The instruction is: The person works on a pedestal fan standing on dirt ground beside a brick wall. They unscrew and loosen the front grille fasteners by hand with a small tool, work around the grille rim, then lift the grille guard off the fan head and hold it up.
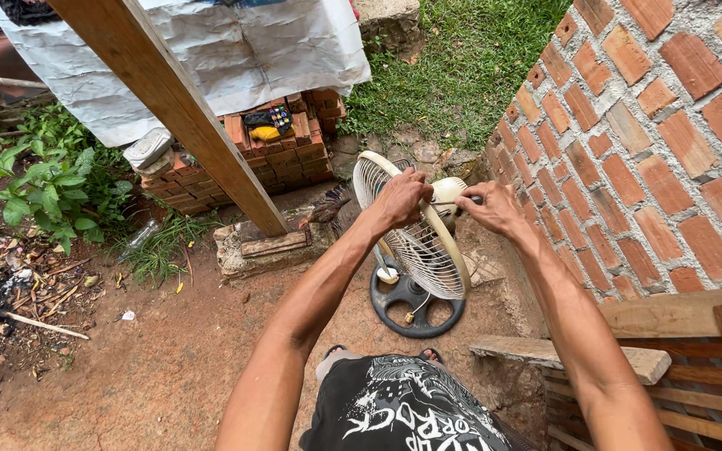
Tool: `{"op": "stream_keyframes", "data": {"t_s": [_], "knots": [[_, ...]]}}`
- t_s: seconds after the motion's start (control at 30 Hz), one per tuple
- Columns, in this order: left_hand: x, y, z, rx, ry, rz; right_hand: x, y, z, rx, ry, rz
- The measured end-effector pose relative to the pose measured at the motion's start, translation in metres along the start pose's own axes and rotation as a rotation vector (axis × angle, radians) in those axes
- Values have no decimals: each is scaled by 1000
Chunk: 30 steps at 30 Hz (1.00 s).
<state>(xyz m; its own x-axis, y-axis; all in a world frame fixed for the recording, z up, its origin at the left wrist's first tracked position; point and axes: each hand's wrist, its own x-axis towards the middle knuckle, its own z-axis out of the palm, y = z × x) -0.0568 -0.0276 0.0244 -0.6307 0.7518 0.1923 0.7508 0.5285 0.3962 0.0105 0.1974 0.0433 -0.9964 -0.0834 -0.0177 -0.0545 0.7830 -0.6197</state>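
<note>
Brick wall fills the right side; slanted wooden beam crosses upper left, white tarp behind it over a stack of loose bricks. Bare dirt ground below. Cream fan stands on the ground by the wall's foot, on a dark round base, wire grille tilted. Left hand closed around the grille's top rim. Right hand pinches a small dark tool at the motor housing; the tool's kind can't be told.
</note>
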Motion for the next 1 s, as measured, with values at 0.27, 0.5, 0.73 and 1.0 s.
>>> {"op": "stream_keyframes", "data": {"t_s": [0.27, 0.5, 0.73, 1.0], "knots": [[0, -9, -17, 5, -75, 15, 12, 4, -21, 63, 44, 107], [-10, -35, -40, 13, -16, -121, 43, -28, -3, 113, -39, 64], [-13, -36, -33, -28, -38, -173, 61, -43, 5, 5, -52, 115], [-15, -40, -28, -95, 15, -165, 70, -42, 8, 46, -116, 15]]}}
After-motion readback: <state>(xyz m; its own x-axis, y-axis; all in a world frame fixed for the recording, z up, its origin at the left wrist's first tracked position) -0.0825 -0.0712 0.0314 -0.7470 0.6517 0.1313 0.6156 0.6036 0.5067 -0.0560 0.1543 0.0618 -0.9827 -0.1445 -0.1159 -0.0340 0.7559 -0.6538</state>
